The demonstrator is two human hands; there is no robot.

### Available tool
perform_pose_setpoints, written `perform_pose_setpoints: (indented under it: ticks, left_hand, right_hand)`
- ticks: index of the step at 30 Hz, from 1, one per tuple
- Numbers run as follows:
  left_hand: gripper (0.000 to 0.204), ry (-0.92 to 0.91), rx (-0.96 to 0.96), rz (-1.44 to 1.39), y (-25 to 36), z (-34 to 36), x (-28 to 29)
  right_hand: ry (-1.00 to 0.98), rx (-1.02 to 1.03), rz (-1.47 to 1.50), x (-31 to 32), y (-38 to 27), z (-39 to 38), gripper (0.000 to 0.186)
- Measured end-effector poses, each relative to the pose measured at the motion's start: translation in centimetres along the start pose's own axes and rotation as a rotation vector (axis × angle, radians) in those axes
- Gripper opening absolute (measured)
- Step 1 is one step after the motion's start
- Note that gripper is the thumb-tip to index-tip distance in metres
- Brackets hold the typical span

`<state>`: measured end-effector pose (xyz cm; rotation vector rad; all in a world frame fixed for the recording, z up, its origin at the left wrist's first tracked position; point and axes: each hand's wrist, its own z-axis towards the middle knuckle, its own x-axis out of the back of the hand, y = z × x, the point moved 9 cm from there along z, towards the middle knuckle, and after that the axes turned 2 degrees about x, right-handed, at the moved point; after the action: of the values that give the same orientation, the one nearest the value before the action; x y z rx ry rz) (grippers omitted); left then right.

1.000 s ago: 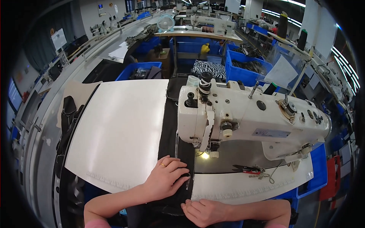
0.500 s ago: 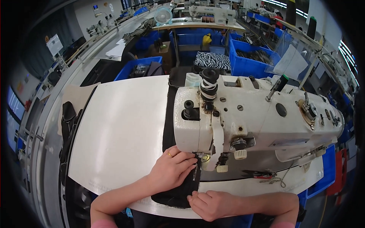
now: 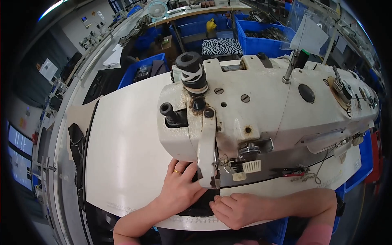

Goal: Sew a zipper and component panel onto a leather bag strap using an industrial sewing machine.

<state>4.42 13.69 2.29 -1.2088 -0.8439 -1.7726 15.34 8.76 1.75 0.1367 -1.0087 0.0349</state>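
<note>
Black cloth (image 3: pixel 200 207) on white table (image 3: pixel 122 134), b/w the hands, going out of sight behind the sewing m/c (image 3: pixel 261 106). Work looks partway: cloth not yet clear of the m/c; amt stitched vs. left can't be told. L hand (image 3: pixel 181 188) lies over cloth, some fingertips hidden, grip unclear. R hand (image 3: pixel 234 210) curled at cloth's R edge; can't tell if pinching. Needle & most of cloth hidden.

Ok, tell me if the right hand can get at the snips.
Probably yes: the way from the right hand to the snips looks free, with only some cord by their handles; that hand would leave the black cloth first.
</note>
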Motion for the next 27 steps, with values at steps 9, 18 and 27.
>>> perform_pose_setpoints:
  ticks: [9,18,27]
  left_hand:
    - [0.031,-0.015,0.084,-0.062,-0.4,0.3,-0.4]
    - [0.011,0.132,0.057,-0.224,-1.4,1.8,0.0]
    - [0.014,0.132,0.067,-0.169,-2.9,1.9,-0.8]
  right_hand:
    - [-0.005,-0.006,-0.105,0.6,0.0,0.1,0.017]
    - [0.038,-0.034,-0.202,-0.1,1.9,-0.3,0.021]
    - [0.076,-0.073,-0.236,-0.1,3.2,-0.1,0.017]
